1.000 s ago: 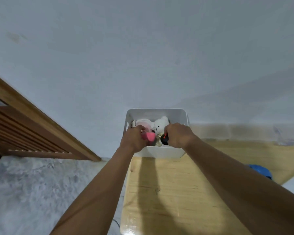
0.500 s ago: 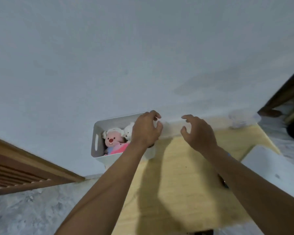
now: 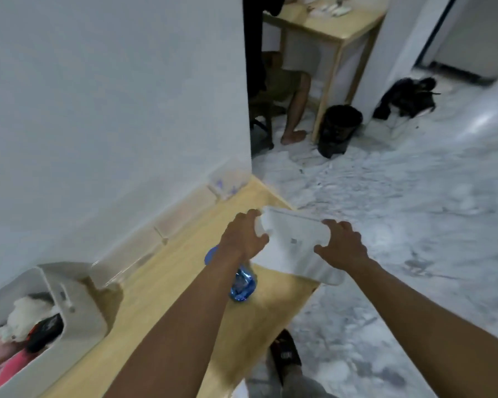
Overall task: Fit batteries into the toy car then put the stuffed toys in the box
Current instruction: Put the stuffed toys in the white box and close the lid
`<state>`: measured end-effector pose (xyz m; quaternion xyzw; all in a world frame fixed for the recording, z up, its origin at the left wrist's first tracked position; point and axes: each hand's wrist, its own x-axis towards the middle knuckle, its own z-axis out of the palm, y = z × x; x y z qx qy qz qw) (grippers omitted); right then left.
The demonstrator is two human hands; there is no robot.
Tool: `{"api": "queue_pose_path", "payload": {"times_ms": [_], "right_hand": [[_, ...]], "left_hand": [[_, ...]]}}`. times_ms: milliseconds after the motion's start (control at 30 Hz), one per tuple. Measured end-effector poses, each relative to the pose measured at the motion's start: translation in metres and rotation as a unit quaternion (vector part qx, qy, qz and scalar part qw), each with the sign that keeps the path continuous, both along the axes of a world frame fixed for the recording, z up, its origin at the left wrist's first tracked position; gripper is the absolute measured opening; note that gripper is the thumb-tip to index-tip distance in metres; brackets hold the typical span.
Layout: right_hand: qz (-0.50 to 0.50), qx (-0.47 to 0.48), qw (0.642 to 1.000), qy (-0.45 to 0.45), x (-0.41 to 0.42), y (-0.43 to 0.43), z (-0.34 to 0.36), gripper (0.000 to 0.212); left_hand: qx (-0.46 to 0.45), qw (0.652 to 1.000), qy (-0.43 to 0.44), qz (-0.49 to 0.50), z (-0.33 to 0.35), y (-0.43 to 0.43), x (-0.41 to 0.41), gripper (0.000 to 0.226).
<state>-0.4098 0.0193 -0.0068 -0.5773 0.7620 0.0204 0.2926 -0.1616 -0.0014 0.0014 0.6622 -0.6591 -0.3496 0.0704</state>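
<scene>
A white box (image 3: 78, 311) stands at the left end of the wooden table (image 3: 170, 282). Inside lie a white stuffed toy (image 3: 23, 317), a pink stuffed toy (image 3: 6, 366) and a black-and-red item (image 3: 45, 331). At the table's right end lies a flat white lid (image 3: 293, 239). My left hand (image 3: 246, 239) grips its left edge and my right hand (image 3: 341, 245) grips its right edge. A blue translucent object (image 3: 243, 282) sits on the table, partly hidden under my left forearm; I cannot tell what it is.
Clear plastic containers (image 3: 227, 185) line the wall at the table's back. Beyond the wall corner are a second table, a seated person's leg (image 3: 296, 110), a black bin (image 3: 339, 127) and a black bag (image 3: 406, 99). My sandalled foot (image 3: 285, 354) stands on the marble floor.
Both hands have left the box and swung right to the white lid, now gripping it. The view has turned right, so the box sits at the lower left.
</scene>
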Motion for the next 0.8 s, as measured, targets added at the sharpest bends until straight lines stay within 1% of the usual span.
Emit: {"api": "queue_pose_path", "payload": {"times_ms": [100,233,333,433,633,800], "right_hand": [[-0.008,0.036,0.999,-0.04,-0.022,0.007,-0.024,0.085],[-0.015,0.032,0.997,-0.073,-0.027,0.021,-0.051,0.087],[-0.022,-0.001,0.996,-0.084,-0.022,0.03,-0.065,0.084],[-0.054,-0.025,0.994,-0.09,-0.015,0.031,-0.067,0.082],[-0.092,-0.025,0.991,-0.096,-0.002,0.024,-0.055,0.086],[-0.022,-0.062,0.995,-0.071,0.027,0.008,-0.026,0.085]], "left_hand": [[0.061,0.997,-0.038,-0.007,-0.027,-0.007,-0.024,0.085],[0.074,0.995,-0.06,-0.016,-0.05,-0.006,-0.038,0.088],[0.05,0.998,-0.047,-0.012,-0.064,-0.004,-0.038,0.083],[0.027,0.999,-0.044,0.003,-0.071,0.0,-0.038,0.079],[0.007,0.998,-0.023,0.052,-0.059,0.002,-0.044,0.076],[-0.044,0.99,-0.047,0.123,-0.019,0.01,-0.027,0.074]]}}
